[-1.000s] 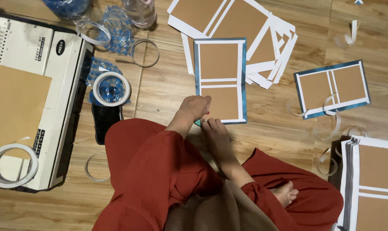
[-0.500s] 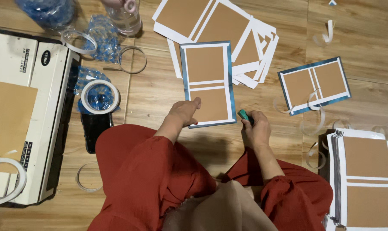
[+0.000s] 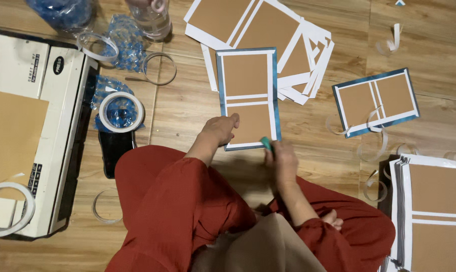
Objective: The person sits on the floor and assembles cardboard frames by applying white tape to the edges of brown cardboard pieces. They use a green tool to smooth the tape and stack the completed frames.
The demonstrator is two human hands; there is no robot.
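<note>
- My left hand (image 3: 219,129) lies on the lower left edge of the blue-bordered card (image 3: 249,98), fingers curled loosely and pressing down on it rather than gripping; it pins the card to the wooden floor (image 3: 187,106).
- The card lies flat just ahead of my knees — brown panels split by white strips, long side running away from me, its top end overlapping the fanned pile of white-edged cards (image 3: 268,35).
- My right hand (image 3: 283,160) is closed around a small teal tool (image 3: 266,144); only the tip shows, touching the card's lower right corner. I cannot tell what kind of tool it is.
- A second blue-bordered card (image 3: 375,102) lies well apart to the right, tilted, with curls of peeled clear strip (image 3: 373,151) beside and below it.
- At the far right edge a neat stack of cards (image 3: 434,201) rests against my leg.
- To the left stands a white binding machine (image 3: 42,126) with a brown sheet (image 3: 11,136) on it and a tape roll (image 3: 6,209) at its near corner.
- Another tape roll (image 3: 120,112) sits on blue crinkled wrapping between the machine and my left hand, with a dark flat object (image 3: 115,156) just below it.
- Empty clear rings (image 3: 158,68) lie near the top, beside a plastic bottle (image 3: 150,17).
</note>
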